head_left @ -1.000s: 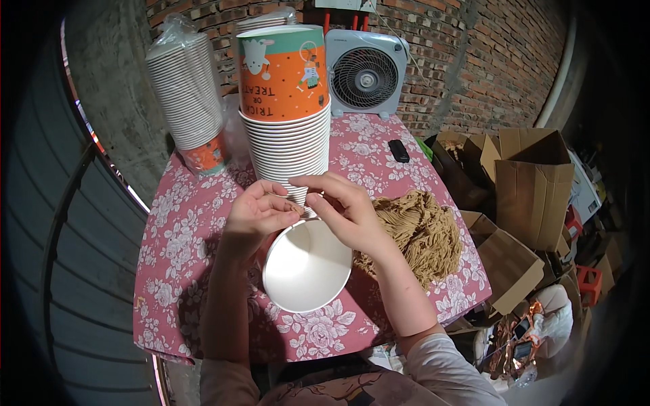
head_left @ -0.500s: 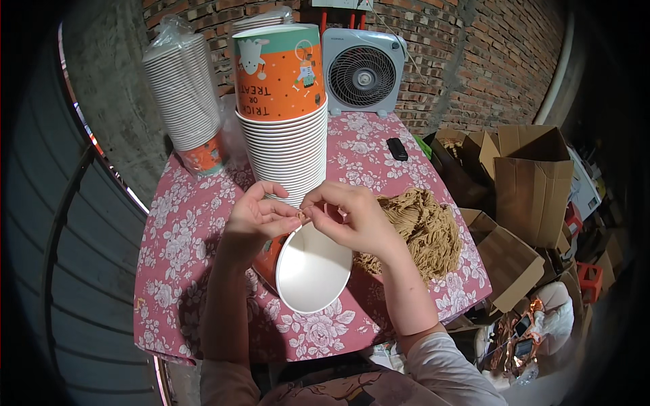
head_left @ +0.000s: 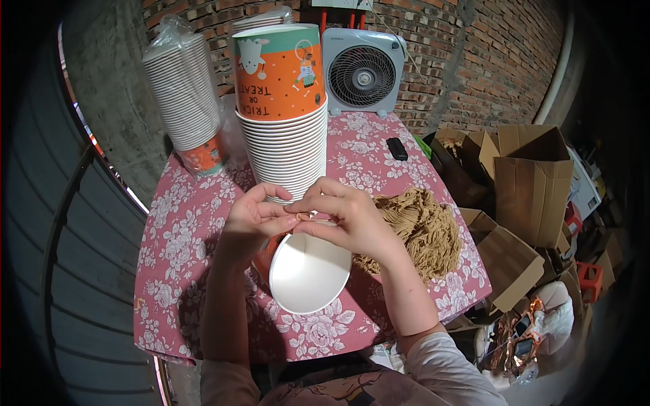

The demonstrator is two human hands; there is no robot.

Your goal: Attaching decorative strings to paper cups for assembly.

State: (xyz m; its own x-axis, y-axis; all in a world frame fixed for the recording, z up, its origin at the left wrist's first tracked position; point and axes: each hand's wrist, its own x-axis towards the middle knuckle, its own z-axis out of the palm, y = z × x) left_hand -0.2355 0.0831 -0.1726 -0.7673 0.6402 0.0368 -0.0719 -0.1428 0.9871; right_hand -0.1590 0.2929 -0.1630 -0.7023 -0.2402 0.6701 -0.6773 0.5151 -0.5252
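- White paper bucket point(head_left: 308, 271): held tilted above the table point(head_left: 176, 230), open mouth facing the camera, white interior visible, orange outer wall showing at its 9 o'clock edge.
- Left hand point(head_left: 254, 220): fingers curled, pinching at the bucket rim at the bucket's 12 o'clock.
- Right hand point(head_left: 349, 220): fingers bent, thumb and forefinger pinching a short piece of tan cord point(head_left: 302, 216) at the same rim point; the fingertips of both hands touch.
- Change from one second ago: the bucket has turned slightly, its mouth now aimed more toward 6 o'clock, and both hands have closed in together on the rim.
- Change from half a second ago: grip position is nearly unchanged.
- Tan cord pile point(head_left: 423, 227): lies on the table at 3 o'clock of the bucket, just beside the right wrist.
- Tall stack of orange buckets point(head_left: 281, 108): stands at 12 o'clock, just behind the hands.
- Wrapped stack of buckets point(head_left: 186, 101): stands at 10 o'clock.
- White fan point(head_left: 361, 74): stands at 1 o'clock, at the far table edge.
- Black remote point(head_left: 397, 149): lies at 2 o'clock on the floral cloth.
- Cardboard boxes point(head_left: 528, 176): stand off the table at 3 o'clock.
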